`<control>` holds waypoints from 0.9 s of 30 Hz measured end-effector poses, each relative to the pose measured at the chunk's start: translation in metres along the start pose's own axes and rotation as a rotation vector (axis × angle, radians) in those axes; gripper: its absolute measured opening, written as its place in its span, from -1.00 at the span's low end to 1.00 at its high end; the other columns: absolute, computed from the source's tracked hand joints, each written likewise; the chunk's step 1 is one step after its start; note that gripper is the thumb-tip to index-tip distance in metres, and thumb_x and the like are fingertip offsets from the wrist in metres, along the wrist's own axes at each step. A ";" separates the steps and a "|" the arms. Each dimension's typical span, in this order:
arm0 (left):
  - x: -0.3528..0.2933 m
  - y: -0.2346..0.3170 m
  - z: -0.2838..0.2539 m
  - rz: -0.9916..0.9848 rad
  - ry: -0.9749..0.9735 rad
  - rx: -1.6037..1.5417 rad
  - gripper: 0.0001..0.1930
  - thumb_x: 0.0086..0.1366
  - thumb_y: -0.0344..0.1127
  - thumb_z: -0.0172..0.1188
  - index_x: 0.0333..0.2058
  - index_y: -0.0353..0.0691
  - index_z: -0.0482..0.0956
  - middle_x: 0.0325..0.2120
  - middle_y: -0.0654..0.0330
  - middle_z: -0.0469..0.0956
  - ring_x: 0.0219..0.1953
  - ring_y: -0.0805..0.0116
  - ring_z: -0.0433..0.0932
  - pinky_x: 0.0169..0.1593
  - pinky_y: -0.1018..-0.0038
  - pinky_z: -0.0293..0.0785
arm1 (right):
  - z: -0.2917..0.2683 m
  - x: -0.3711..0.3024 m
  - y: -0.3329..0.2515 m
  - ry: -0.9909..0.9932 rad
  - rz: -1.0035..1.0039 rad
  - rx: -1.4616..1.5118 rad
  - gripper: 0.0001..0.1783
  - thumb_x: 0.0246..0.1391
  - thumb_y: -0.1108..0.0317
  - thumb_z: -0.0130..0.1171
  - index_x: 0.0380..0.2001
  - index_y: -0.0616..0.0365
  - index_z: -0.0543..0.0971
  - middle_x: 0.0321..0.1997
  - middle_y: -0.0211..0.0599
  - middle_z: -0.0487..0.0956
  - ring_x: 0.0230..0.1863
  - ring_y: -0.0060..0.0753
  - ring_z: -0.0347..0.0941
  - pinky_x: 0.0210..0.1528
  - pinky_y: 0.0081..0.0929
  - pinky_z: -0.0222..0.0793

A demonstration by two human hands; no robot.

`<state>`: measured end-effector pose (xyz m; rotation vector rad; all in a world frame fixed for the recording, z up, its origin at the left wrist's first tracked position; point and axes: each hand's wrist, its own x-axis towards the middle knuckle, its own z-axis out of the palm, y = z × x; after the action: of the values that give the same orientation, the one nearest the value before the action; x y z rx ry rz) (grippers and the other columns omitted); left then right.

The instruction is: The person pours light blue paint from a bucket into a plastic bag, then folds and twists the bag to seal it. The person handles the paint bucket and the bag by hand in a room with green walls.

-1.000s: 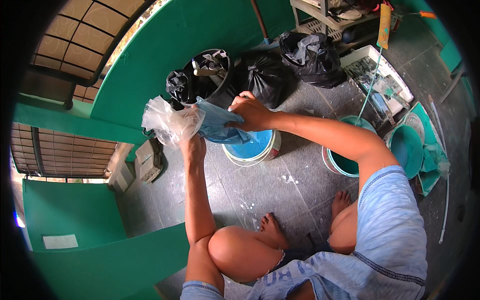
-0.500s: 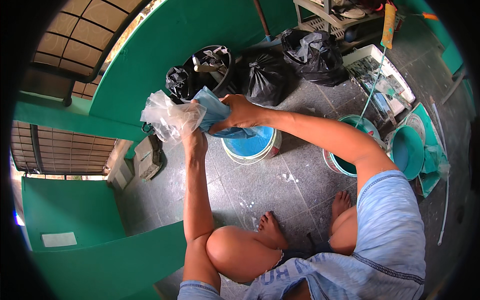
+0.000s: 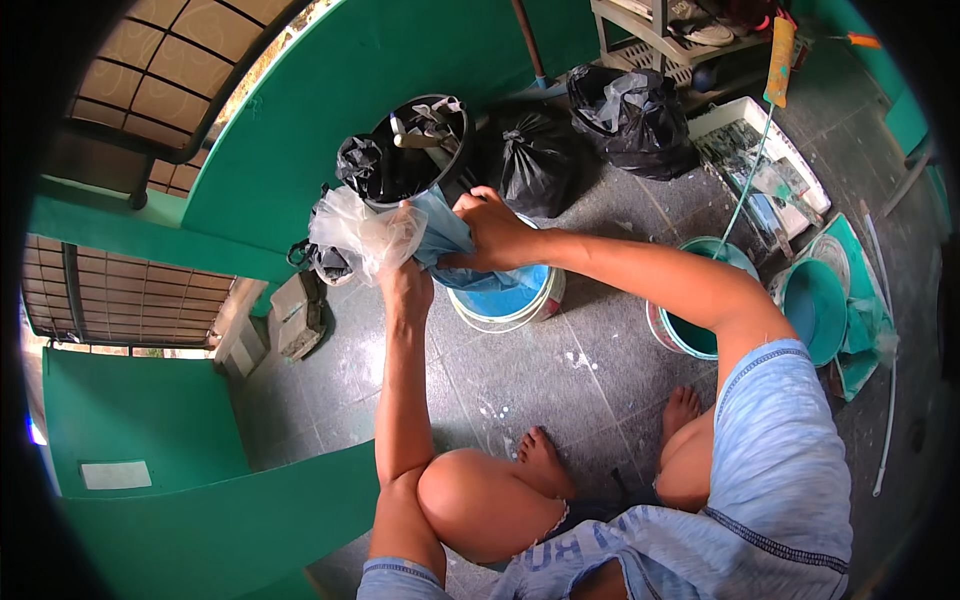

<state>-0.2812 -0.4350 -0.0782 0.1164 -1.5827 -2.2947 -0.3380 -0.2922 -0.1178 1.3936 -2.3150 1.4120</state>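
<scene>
Our left hand (image 3: pixel 407 285) has its fingers closed around a crumpled clear plastic bag (image 3: pixel 362 232), gripping it from below with the bag bunched above the fist. Our right hand (image 3: pixel 490 232) has its fingers clamped on a blue plastic sheet (image 3: pixel 440 240), which runs from the clear bag down into the blue paint bucket (image 3: pixel 508 296) on the floor just beneath. The two hands are nearly touching, with both plastics pressed together between them.

Compared with a second ago, both hands have drifted a little toward the top of the view and to the right, and the clear bag now looks more tightly bunched, less spread out to the left than it was. The right hand has shifted its grip over the top of the blue sheet. We judge that the plastics are being gathered and squeezed together over the bucket rather than pulled apart.

Just behind the hands stands a black bucket (image 3: pixel 415 150) holding tools, against the green wall (image 3: pixel 330 90). Beside it lie two tied black rubbish bags (image 3: pixel 535 155). To the right on the tiled floor (image 3: pixel 540 380) sit a teal paint bucket (image 3: pixel 690 320) with a long roller handle in it, another teal tub (image 3: pixel 815 300), and a white paint tray (image 3: pixel 765 165).
</scene>
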 end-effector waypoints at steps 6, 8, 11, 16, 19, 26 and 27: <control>0.000 0.008 0.013 -0.027 -0.018 -0.027 -0.84 0.24 -0.33 0.11 -0.24 -0.24 0.40 -0.37 0.25 0.46 -0.32 0.50 0.45 -0.21 0.52 0.43 | 0.007 -0.007 0.020 0.031 -0.001 -0.138 -0.53 -0.21 0.05 0.27 -0.26 0.12 0.51 -0.27 -0.22 0.49 -0.10 -0.25 0.32 0.17 -0.19 -0.08; 0.001 0.010 0.013 -0.007 -0.031 -0.041 -0.84 0.24 -0.32 0.11 -0.26 -0.25 0.40 -0.37 0.25 0.45 -0.31 0.50 0.45 -0.19 0.51 0.43 | 0.008 -0.007 0.023 0.029 -0.012 -0.125 -0.52 -0.20 0.06 0.27 -0.24 0.13 0.50 -0.27 -0.21 0.49 -0.10 -0.25 0.32 0.17 -0.19 -0.08; 0.000 0.008 0.013 -0.029 0.043 -0.087 -0.85 0.24 -0.31 0.11 -0.29 -0.23 0.39 -0.38 0.26 0.44 -0.30 0.50 0.44 -0.15 0.50 0.40 | 0.010 -0.008 0.027 0.055 -0.056 -0.137 -0.46 -0.19 -0.05 0.23 -0.27 0.21 0.52 -0.30 -0.15 0.49 -0.07 -0.23 0.34 0.10 -0.17 -0.01; 0.008 -0.003 0.000 0.062 -0.023 0.056 -0.85 0.24 -0.27 0.12 -0.33 -0.19 0.41 -0.40 0.30 0.41 -0.36 0.55 0.37 -0.22 0.58 0.31 | 0.001 -0.003 0.039 0.027 -0.071 -0.154 -0.52 -0.25 0.06 0.30 -0.25 0.11 0.53 -0.27 -0.21 0.48 -0.09 -0.20 0.32 0.07 -0.23 0.05; 0.004 0.011 0.007 0.070 -0.046 0.193 -0.77 0.23 -0.18 0.15 -0.31 -0.23 0.43 -0.44 0.31 0.41 -0.39 0.56 0.34 -0.28 0.57 0.30 | -0.010 0.009 0.021 -0.042 0.149 0.126 -0.43 -0.36 -0.03 0.37 -0.26 0.08 0.55 -0.32 -0.18 0.51 -0.14 -0.14 0.39 -0.07 -0.32 0.27; 0.007 0.017 0.012 -0.053 0.037 0.118 -0.80 0.19 -0.21 0.18 -0.34 -0.23 0.53 -0.43 0.32 0.49 -0.37 0.54 0.42 -0.26 0.55 0.35 | 0.002 0.028 -0.002 -0.015 0.128 0.318 -0.52 -0.33 0.02 0.38 -0.38 0.14 0.58 -0.41 -0.17 0.59 -0.35 -0.18 0.54 -0.20 -0.35 0.38; 0.007 0.017 0.010 -0.059 0.036 0.121 -0.80 0.19 -0.22 0.18 -0.34 -0.23 0.53 -0.43 0.32 0.49 -0.37 0.54 0.43 -0.26 0.55 0.35 | 0.002 0.030 -0.004 -0.026 0.095 0.269 -0.53 -0.32 0.02 0.38 -0.38 0.14 0.59 -0.42 -0.18 0.60 -0.37 -0.18 0.55 -0.21 -0.35 0.39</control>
<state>-0.2861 -0.4333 -0.0581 0.2363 -1.7209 -2.2268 -0.3519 -0.3139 -0.1019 1.3873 -2.3027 1.8000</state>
